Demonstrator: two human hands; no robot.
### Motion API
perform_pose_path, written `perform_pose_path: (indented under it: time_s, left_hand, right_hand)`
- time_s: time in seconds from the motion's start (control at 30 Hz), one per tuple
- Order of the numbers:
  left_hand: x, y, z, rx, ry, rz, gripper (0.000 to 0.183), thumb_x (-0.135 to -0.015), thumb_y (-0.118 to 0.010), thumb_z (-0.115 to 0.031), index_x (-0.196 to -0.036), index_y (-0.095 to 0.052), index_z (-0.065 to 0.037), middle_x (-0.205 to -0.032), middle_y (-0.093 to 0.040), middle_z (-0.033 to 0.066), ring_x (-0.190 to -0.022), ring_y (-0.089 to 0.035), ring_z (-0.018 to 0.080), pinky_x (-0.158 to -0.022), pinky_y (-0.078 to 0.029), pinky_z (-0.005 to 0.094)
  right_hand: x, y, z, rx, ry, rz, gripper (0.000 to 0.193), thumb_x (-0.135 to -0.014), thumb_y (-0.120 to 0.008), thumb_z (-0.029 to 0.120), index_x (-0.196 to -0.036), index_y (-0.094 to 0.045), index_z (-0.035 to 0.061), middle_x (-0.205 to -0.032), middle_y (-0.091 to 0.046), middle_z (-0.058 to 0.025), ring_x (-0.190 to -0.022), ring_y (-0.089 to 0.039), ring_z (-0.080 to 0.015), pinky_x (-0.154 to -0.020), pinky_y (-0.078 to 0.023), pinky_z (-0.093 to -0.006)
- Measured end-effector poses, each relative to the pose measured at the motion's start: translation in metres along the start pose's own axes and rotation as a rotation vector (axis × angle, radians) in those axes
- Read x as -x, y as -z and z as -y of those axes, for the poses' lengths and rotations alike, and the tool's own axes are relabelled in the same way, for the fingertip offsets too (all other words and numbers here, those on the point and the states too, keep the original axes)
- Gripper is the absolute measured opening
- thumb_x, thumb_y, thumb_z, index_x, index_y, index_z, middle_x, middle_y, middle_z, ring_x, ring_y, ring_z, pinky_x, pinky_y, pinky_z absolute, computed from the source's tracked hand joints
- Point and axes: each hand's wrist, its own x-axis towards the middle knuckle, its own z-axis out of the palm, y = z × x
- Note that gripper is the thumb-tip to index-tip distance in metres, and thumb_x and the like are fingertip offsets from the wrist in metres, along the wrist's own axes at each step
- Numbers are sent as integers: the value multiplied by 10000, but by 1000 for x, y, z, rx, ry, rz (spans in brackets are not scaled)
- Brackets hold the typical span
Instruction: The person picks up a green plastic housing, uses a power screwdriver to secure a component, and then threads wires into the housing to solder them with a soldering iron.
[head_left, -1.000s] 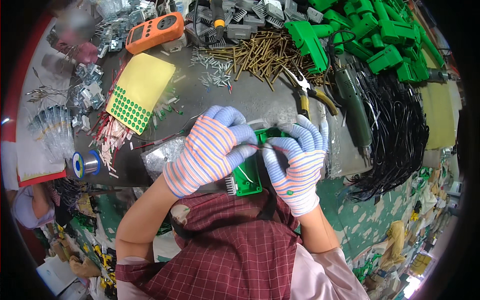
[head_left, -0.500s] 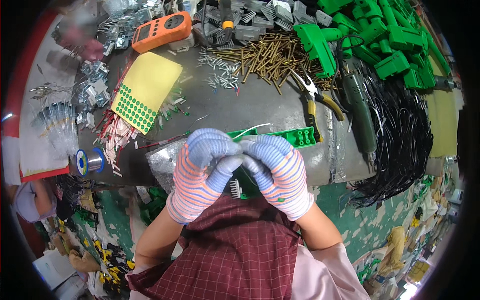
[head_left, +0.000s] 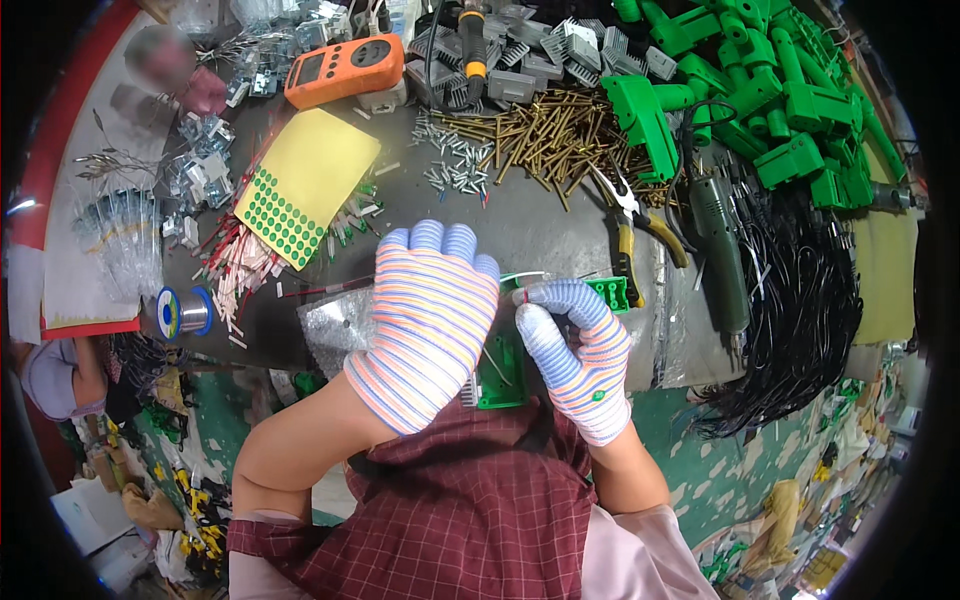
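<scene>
Both hands wear striped knitted gloves. My left hand [head_left: 430,315] shows its back, with the fingers curled away; what they hold, if anything, is hidden. Close beside it, my right hand [head_left: 580,350] pinches a small red piece [head_left: 523,296] between thumb and forefinger. Below and between the hands is an open green plastic housing [head_left: 503,372] with a thin wire in it. A grey finned metal part [head_left: 469,390] shows at its left edge, partly covered by my left hand. Another section of green housing [head_left: 609,292] lies behind my right hand, next to a white wire [head_left: 520,276].
Pliers [head_left: 628,225] and a dark green electric screwdriver [head_left: 720,255] lie at right, beside black cables [head_left: 800,300]. Brass-coloured screws [head_left: 560,140], green housings [head_left: 790,90] and an orange meter [head_left: 343,70] sit at the back. A sticker sheet [head_left: 310,180] and solder spool [head_left: 184,313] are at left.
My hands, fingertips together before, have drawn apart. My left hand has turned back-up and my right has shifted slightly right, showing the small red piece. The view has shifted a little.
</scene>
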Motion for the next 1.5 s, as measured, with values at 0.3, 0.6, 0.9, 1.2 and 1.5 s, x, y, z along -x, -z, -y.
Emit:
perform_pose_path:
  time_s: [0.3,0.6,0.9,1.2,1.5]
  left_hand:
    - [25,-25,11,1214,425,-3,112,-870,-694,-49,-974,-655,-40,-898,-621,43,-820,-605,121,-749,-485,250]
    - [25,-16,9,1752,573,-33,89,-897,-673,-50,-975,-631,-37,-948,-651,25,-852,-585,81,-766,-473,230]
    - [26,-18,11,1769,530,-55,69,-896,-672,-58,-955,-642,-38,-952,-647,25,-856,-576,79,-768,-465,233]
    - [23,-19,14,1584,440,4,109,-901,-678,-79,-992,-664,-20,-962,-633,42,-850,-595,93,-764,-487,249]
    - [12,-12,26,1548,333,302,131,-896,-677,-87,-1000,-639,-17,-959,-647,26,-924,-603,123,-860,-489,291]
  right_hand:
    - [0,-11,2,39,-105,-85,94,-869,-710,80,-939,-694,19,-789,-683,-91,-664,-627,-159,-638,-502,-295]
    - [-4,-24,5,144,-28,-73,76,-851,-702,63,-911,-693,18,-800,-676,-134,-701,-657,-258,-664,-517,-335]
    - [-5,-25,4,242,57,-39,72,-840,-710,63,-893,-684,21,-796,-668,-129,-685,-640,-279,-648,-506,-355]
    - [-10,-3,22,511,309,67,156,-817,-730,59,-959,-670,44,-852,-684,-119,-733,-663,-289,-672,-530,-366]
    - [-51,29,37,1143,988,314,312,-716,-659,197,-1018,-673,117,-1011,-660,-61,-784,-613,-206,-654,-482,-341]
